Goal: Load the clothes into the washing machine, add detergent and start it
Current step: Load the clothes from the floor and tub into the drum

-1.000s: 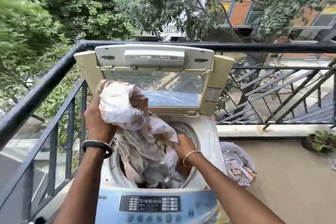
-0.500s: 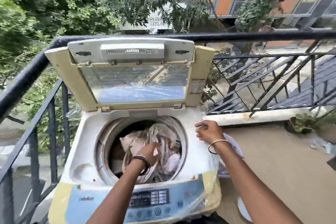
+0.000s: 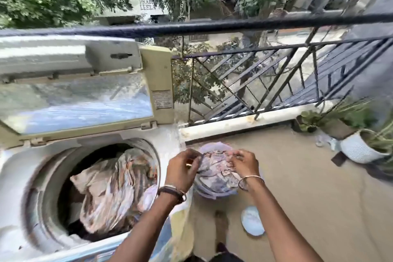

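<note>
Both left hand (image 3: 182, 171) and right hand (image 3: 243, 166) pinch the crumpled pale patterned cloth (image 3: 214, 168) heaped in the round lilac plastic basket (image 3: 212, 194), just beside the open white top-loading washing machine (image 3: 14, 168); soft, light and floppy, it is best gathered in a bunch near its middle

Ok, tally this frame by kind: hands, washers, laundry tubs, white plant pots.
Hands: 2 (left hand, right hand, both gripping clothes)
Washer: 1
Tub: 1
White pot: 1
Total: 5
</note>
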